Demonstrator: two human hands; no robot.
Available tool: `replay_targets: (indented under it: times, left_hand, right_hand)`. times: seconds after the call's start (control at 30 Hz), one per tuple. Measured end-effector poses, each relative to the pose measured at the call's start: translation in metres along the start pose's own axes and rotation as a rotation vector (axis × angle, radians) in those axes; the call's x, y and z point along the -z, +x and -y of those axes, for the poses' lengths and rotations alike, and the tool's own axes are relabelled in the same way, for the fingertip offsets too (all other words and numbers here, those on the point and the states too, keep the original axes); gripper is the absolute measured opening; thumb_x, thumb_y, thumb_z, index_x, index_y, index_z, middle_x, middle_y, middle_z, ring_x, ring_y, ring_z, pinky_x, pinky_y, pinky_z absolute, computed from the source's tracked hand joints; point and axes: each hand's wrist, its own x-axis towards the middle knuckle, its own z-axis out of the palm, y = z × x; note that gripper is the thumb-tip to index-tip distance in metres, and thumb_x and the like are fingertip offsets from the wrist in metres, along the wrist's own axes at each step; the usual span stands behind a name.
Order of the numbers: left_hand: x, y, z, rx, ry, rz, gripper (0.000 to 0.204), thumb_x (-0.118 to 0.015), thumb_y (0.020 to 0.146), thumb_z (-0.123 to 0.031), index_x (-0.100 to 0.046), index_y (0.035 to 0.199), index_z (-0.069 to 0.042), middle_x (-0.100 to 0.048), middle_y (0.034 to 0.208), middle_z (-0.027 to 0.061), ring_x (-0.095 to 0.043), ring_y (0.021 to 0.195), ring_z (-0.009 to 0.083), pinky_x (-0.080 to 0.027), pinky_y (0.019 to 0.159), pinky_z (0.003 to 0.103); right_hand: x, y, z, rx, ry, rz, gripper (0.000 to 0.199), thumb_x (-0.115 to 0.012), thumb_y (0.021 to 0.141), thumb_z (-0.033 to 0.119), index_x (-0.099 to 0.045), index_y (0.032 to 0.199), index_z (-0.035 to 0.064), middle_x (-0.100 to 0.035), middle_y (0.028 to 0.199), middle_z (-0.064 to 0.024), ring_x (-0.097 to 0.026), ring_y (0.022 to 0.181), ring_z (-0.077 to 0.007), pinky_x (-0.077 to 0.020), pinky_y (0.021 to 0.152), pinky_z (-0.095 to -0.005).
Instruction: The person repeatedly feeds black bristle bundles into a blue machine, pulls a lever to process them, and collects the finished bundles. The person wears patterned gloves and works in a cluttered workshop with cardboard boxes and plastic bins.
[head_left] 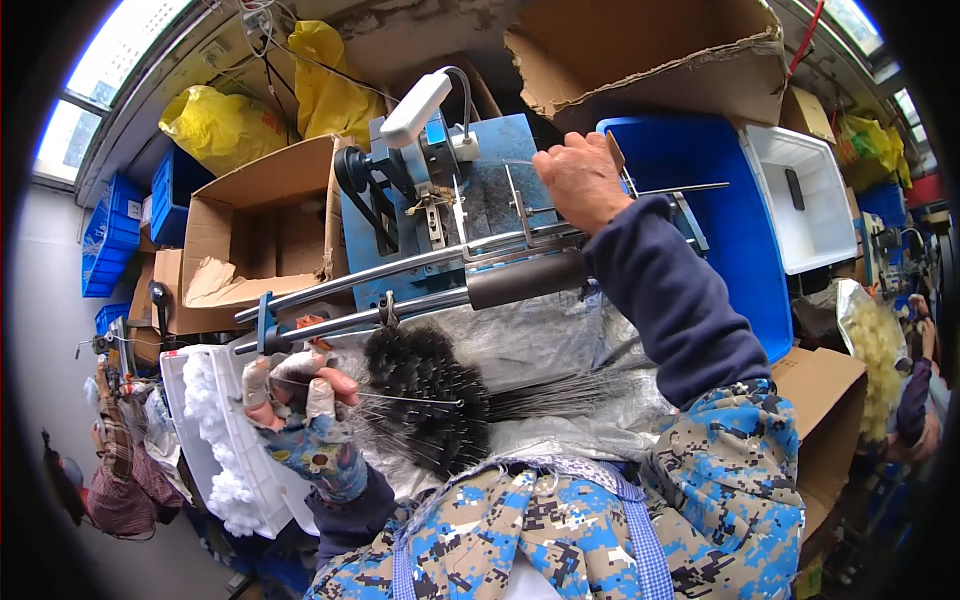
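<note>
My left hand (305, 388), its fingertips wrapped in white tape, is closed on a thin metal wire (410, 399) that points right across my lap. Below the wire lies a heap of small black bristle brushes (425, 385), their thin wire stems (560, 393) fanning out to the right. A blue bench machine (480, 160) with a belt wheel and two steel rails stands in front of me. My right hand (582, 180) is over its right side with the fingers curled in. What those fingers hold is hidden. A dark grey sleeve (527, 280) covers part of the near rail.
A white tray of white tufts (215, 440) stands at my left. An open cardboard box (260, 235) sits left of the machine. A blue bin (745, 270) and a white bin (800, 195) are on the right. Other people work at both edges, a sleeve (915, 400) showing at right.
</note>
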Motion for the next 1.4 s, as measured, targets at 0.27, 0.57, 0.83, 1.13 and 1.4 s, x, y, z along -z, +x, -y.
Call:
replay_targets:
  times: [0.27, 0.57, 0.83, 1.13, 1.4]
  left_hand:
    - [-0.015, -0.003, -0.005, 0.052, -0.158, -0.054, 0.034, -0.056, 0.084, 0.004, -0.044, 0.115, -0.002, -0.061, 0.084, 0.0221, -0.062, 0.066, 0.0244, -0.053, 0.050, 0.028]
    - [0.011, -0.016, 0.006, 0.249, 0.659, 0.304, 0.043, -0.071, 0.069, -0.003, -0.056, 0.110, -0.007, -0.061, 0.099, 0.0115, -0.060, 0.082, 0.0161, -0.050, 0.072, 0.028]
    - [0.039, -0.027, 0.053, 0.228, 1.114, 0.703, 0.042, -0.060, 0.068, -0.001, -0.058, 0.109, -0.009, -0.055, 0.101, 0.0153, -0.055, 0.094, 0.0361, -0.045, 0.081, 0.041]
    - [0.044, -0.025, 0.056, 0.381, 0.858, 0.727, 0.041, -0.063, 0.063, 0.004, -0.060, 0.102, -0.007, -0.057, 0.093, 0.0118, -0.056, 0.089, 0.0320, -0.046, 0.076, 0.036]
    - [0.050, -0.038, 0.064, -0.028, 0.995, 0.592, 0.031, -0.059, 0.075, 0.000, -0.058, 0.106, -0.004, -0.059, 0.090, 0.0115, -0.059, 0.077, 0.0265, -0.048, 0.068, 0.034]
  right_hand:
    - [0.051, -0.113, 0.067, 0.504, 0.806, 0.032, 0.047, -0.066, 0.072, 0.018, -0.047, 0.108, -0.0054, -0.055, 0.095, -0.0206, -0.053, 0.092, -0.0353, -0.0427, 0.077, -0.0416]
    - [0.051, -0.066, 0.069, 0.287, 1.048, -0.178, 0.021, -0.056, 0.079, -0.006, -0.058, 0.099, -0.0053, -0.064, 0.085, -0.0190, -0.064, 0.071, -0.0310, -0.0514, 0.060, -0.0346]
    - [-0.016, 0.035, 0.054, -0.034, 0.208, -0.148, 0.013, -0.053, 0.077, 0.010, -0.063, 0.085, 0.0082, -0.055, 0.094, -0.0131, -0.056, 0.089, -0.0275, -0.0453, 0.070, -0.0401]
    - [-0.027, 0.036, 0.056, -0.024, 0.206, -0.176, 0.014, -0.053, 0.077, 0.010, -0.063, 0.088, 0.0094, -0.056, 0.093, -0.0121, -0.057, 0.087, -0.0266, -0.0435, 0.071, -0.0399]
    - [-0.024, 0.033, 0.055, 0.001, 0.202, -0.197, 0.013, -0.054, 0.076, 0.010, -0.062, 0.086, 0.0093, -0.057, 0.090, -0.0117, -0.058, 0.085, -0.0261, -0.0433, 0.070, -0.0396]
